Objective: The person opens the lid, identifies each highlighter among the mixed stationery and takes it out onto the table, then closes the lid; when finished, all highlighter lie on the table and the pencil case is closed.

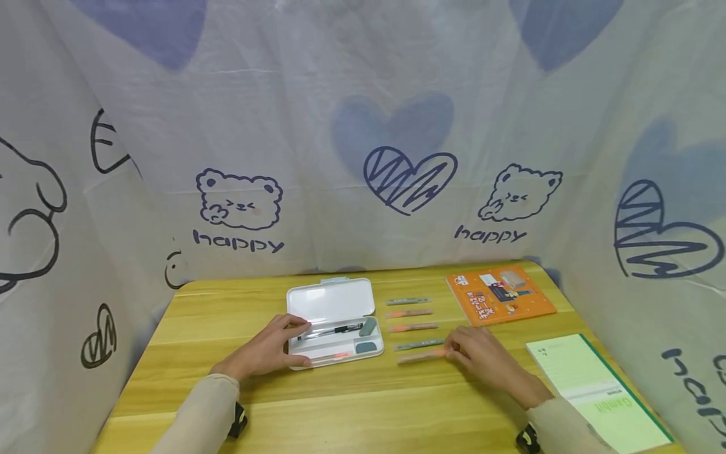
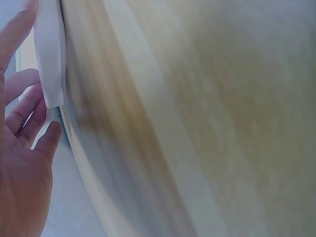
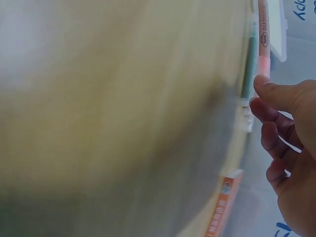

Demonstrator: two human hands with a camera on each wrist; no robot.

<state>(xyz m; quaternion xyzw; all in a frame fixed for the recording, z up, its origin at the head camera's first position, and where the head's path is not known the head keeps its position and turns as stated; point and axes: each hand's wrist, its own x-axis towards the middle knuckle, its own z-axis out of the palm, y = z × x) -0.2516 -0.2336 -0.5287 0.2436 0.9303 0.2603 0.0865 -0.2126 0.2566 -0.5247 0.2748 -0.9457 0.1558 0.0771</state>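
Observation:
A white pencil case (image 1: 330, 300) lies with its lid folded back. My left hand (image 1: 271, 348) grips its left end, thumb at the front edge and fingers along the far side. In the case are a black-and-clear pen (image 1: 334, 331), a grey-green eraser-like piece (image 1: 368, 326), a second such piece (image 1: 365, 347) and a pink-marked pen (image 1: 342, 355). My right hand (image 1: 481, 354) pinches the right end of a pink-ended tan pen (image 1: 418, 357) between thumb and forefinger. Just behind that pen lies a green pen (image 1: 420, 345).
Farther back in the same row lie two more pink-ended pens (image 1: 414, 327) (image 1: 409, 313) and another green pen (image 1: 408, 301). An orange booklet (image 1: 471, 302) sits at the back right. A pale green notebook (image 1: 584, 366) lies near the right edge. Printed white cloth (image 1: 323, 221) encloses the wooden table (image 1: 340, 410).

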